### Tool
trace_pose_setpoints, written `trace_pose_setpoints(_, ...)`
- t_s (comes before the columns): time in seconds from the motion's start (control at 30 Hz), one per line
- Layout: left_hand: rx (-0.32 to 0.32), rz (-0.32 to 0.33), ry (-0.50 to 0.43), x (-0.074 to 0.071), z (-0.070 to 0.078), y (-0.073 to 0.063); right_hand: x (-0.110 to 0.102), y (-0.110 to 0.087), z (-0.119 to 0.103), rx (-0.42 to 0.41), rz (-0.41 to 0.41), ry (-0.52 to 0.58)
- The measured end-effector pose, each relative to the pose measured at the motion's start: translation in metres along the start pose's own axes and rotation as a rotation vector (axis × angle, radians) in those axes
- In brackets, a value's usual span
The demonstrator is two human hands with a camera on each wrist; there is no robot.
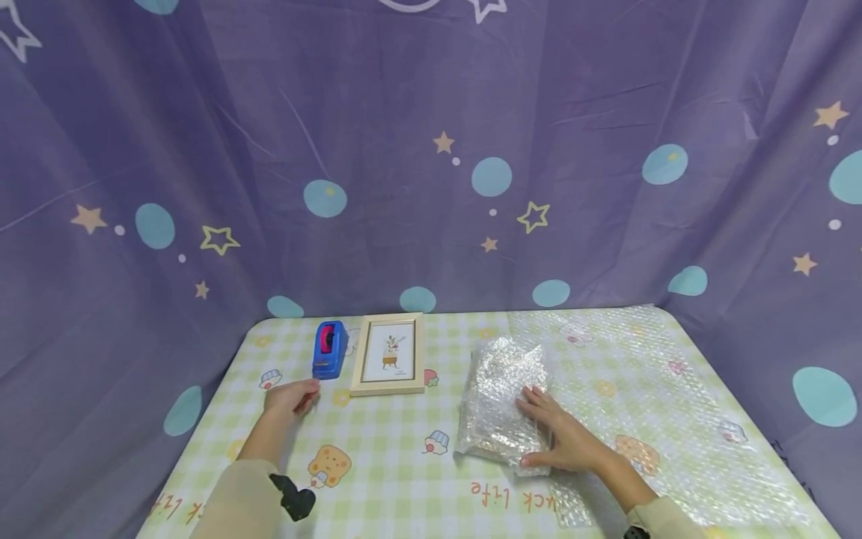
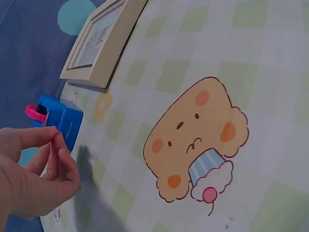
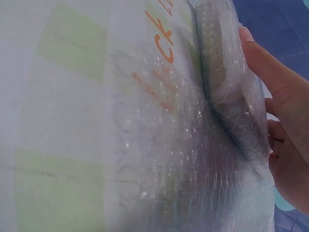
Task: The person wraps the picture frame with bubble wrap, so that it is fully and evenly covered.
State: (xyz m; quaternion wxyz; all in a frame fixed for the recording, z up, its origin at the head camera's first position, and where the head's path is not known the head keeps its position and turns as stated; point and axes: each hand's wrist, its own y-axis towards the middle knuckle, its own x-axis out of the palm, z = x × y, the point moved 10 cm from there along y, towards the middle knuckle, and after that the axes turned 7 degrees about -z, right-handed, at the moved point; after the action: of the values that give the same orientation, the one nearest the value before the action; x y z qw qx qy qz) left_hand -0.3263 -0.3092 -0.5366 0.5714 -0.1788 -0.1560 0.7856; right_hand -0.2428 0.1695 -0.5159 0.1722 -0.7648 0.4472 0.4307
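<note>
Beige sleeves [image 1: 236, 500] foremost; right hand [image 1: 566, 440] splayed on the bubble-wrapped parcel [image 1: 500, 404], toward the desk's [image 1: 390, 479] right edge: probably slippery, best gripped by its sides. Left hand [image 1: 292, 398] pinched, seemingly empty, by the tape dispenser [image 1: 329, 352].

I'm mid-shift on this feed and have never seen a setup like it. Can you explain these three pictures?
There's no machine here, just a person's bare hands. The wide picture comes from a camera worn on the head, looking forward and down; the other two come from cameras on the left and right wrists.

On the checked tablecloth are a blue tape dispenser, a picture frame, a bubble-wrapped package and, on the right, a loose sheet of bubble wrap.

The right hand rests on the package. The left hand is beside the dispenser, thumb and finger pinched together; I can't tell whether anything is between them.
</note>
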Motion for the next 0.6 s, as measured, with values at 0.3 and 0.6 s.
trace_pose_setpoints(0.3,-0.047,-0.047,-0.050,0.005,-0.005,0.006,0.001,0.000,0.002,0.000,-0.004,0.014)
trace_pose_setpoints(0.6,-0.079,0.026,0.014,-0.003,-0.010,0.013,0.002,-0.001,0.000,-0.014,0.010,-0.005)
